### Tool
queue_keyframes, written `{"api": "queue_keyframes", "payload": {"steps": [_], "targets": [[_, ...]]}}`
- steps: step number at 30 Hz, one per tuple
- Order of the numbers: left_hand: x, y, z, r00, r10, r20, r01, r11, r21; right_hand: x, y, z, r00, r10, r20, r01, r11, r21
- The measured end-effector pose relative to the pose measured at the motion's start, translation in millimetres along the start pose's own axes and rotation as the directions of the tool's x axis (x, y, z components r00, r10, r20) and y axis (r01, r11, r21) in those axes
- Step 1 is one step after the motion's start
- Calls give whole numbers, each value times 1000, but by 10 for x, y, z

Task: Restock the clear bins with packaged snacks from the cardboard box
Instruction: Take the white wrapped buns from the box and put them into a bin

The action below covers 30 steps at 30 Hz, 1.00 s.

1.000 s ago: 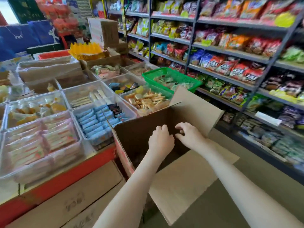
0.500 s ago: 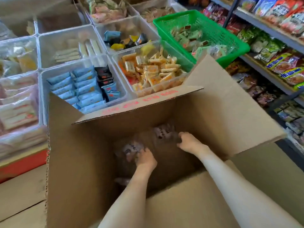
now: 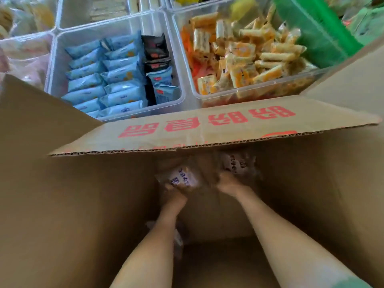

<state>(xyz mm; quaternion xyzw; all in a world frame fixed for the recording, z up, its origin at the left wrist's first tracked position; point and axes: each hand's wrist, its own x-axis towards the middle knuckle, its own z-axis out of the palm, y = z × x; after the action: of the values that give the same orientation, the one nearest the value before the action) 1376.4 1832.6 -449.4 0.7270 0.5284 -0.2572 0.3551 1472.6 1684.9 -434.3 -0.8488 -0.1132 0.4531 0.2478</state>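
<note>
Both my arms reach deep into the open cardboard box (image 3: 62, 204). Inside it lie clear snack packets with purple print (image 3: 182, 177). My left hand (image 3: 174, 196) grips one of these packets at the box's bottom. My right hand (image 3: 226, 183) is down among more packets (image 3: 236, 163); motion blur hides its fingers. Beyond the box's far flap (image 3: 207, 125) stand clear bins: one with blue and black packets (image 3: 112, 80), one with orange and yellow snack sticks (image 3: 245, 57).
A green plastic basket (image 3: 311, 32) sits at the far right beyond the orange snack bin. More clear bins (image 3: 93, 9) with pale packets line the back and left. The box's side flaps rise on the left and right.
My head has moved closer over the box, so the view is tighter. Both hands have gone deeper, and the left hand now has a packet in its fingers.
</note>
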Motion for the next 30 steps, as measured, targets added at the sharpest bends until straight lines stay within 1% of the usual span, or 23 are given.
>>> {"api": "queue_keyframes", "payload": {"steps": [2, 4, 6, 8, 10, 11, 12, 14, 16, 17, 19, 21, 23, 25, 27, 29, 30], "targets": [[204, -40, 58, 999, -45, -5, 44, 994, -97, 285, -10, 135, 999, -12, -41, 16, 995, 94], [355, -103, 137, 999, -44, 3, 44, 970, -238, 531, -24, 298, 1000, -8, -20, 14, 958, 287], [415, -143, 184, 999, -44, -12, 37, 937, -349, 688, -63, 461, 997, 54, 52, -73, 861, 503], [468, -170, 221, 998, -63, -5, 53, 874, -483, 760, -83, 583, 992, 92, 87, -127, 767, 629], [521, -192, 239, 988, -99, 119, 151, 779, -608, 700, -81, 610, 985, 129, 111, -170, 730, 662], [581, -234, 275, 976, -97, 197, 204, 733, -649, 630, -70, 577, 981, 142, 134, -195, 721, 665], [609, -264, 307, 962, -76, 263, 237, 712, -661, 515, -87, 494, 976, 143, 162, -215, 718, 662], [464, -215, 255, 939, -16, 344, 251, 714, -653, 287, -79, 301, 968, 158, 195, -247, 736, 630], [37, -16, 45, 911, 72, 405, 239, 708, -665, 16, -91, 96, 964, 196, 180, -265, 763, 589], [-147, 68, -40, 901, 108, 419, 225, 710, -667, -135, -111, -6, 964, 207, 168, -266, 761, 592], [-510, 227, -209, 892, 169, 419, 162, 746, -646, -456, -193, -201, 966, 222, 133, -255, 731, 633], [-832, 344, -353, 912, 211, 352, 51, 793, -607, -763, -246, -346, 968, 230, 96, -234, 709, 665], [-1114, 383, -491, 926, 267, 267, -77, 826, -558, -1112, -308, -441, 972, 229, 48, -203, 723, 661], [-1380, 366, -643, 915, 333, 229, -184, 848, -497, -1479, -376, -491, 976, 216, -24, -154, 767, 623], [-1644, 281, -805, 878, 429, 214, -313, 851, -422, -1887, -499, -524, 965, 188, -181, -50, 815, 578], [-1903, 136, -978, 804, 561, 198, -470, 803, -367, -2296, -653, -540, 918, 130, -376, 82, 863, 499], [-2041, 50, -1077, 763, 619, 188, -535, 767, -353, -2493, -741, -531, 888, 84, -451, 139, 887, 439]]}}
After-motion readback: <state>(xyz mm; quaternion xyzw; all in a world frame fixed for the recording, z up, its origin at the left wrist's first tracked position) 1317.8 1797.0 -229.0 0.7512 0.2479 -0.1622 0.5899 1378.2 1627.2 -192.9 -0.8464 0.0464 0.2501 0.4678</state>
